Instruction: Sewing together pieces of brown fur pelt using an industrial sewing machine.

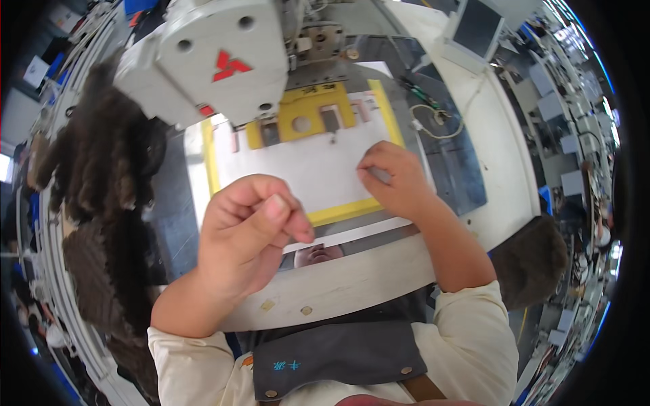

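Note:
My left hand (pixel 250 220) is raised over the near left part of a white sheet (pixel 298 169) edged with yellow strips. Its thumb presses against curled fingers; whatever is between them, if anything, I cannot make out. Over the right side of the sheet, my right hand (pixel 399 179) has thumb and forefinger brought together at the tips, and anything in that pinch is too small to see. Beyond both hands, a yellow template plate (pixel 298 115) with cut-outs lies under the head of a white sewing machine (pixel 210 61).
Dark brown furry pieces (pixel 95 149) hang at the left, and another brown furry piece (pixel 531 264) is at the right. Green-handled snips (pixel 423 91) lie beside a pale looped cord (pixel 440 132). A screen unit (pixel 474 30) stands at the far right of the pale table (pixel 497 169).

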Action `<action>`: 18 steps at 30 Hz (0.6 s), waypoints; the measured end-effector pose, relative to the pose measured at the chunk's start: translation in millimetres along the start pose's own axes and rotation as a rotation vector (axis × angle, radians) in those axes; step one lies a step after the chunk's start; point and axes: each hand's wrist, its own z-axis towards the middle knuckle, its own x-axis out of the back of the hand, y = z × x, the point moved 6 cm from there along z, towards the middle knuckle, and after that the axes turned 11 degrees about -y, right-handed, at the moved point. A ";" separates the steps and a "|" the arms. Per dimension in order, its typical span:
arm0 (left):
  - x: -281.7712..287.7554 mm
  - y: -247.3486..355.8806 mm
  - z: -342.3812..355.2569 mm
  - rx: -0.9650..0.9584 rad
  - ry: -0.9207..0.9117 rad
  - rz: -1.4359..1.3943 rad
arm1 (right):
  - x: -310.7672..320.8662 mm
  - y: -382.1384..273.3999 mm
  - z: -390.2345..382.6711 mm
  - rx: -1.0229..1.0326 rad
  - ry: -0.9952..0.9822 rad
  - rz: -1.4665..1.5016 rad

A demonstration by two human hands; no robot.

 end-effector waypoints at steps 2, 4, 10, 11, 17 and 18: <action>-12.3 -7.9 -6.2 0.022 0.027 -0.077 | 7.5 -0.6 -6.2 -0.042 -0.011 0.016; -8.2 0.2 -8.3 0.013 0.024 -0.076 | 0.2 -2.4 3.9 -0.033 0.013 0.027; -21.1 0.2 -32.6 -0.036 0.062 -0.117 | -5.2 -8.3 -2.3 -0.052 -0.026 0.030; -25.1 0.6 -33.3 -0.054 0.048 -0.119 | -5.2 -8.8 -3.7 -0.054 -0.033 0.028; -34.3 2.1 -49.4 -0.084 0.121 -0.064 | -12.1 -20.3 -8.2 -0.011 -0.074 0.016; -32.1 3.3 -52.5 -0.084 0.171 -0.017 | -13.2 -22.3 -6.3 0.004 -0.080 -0.007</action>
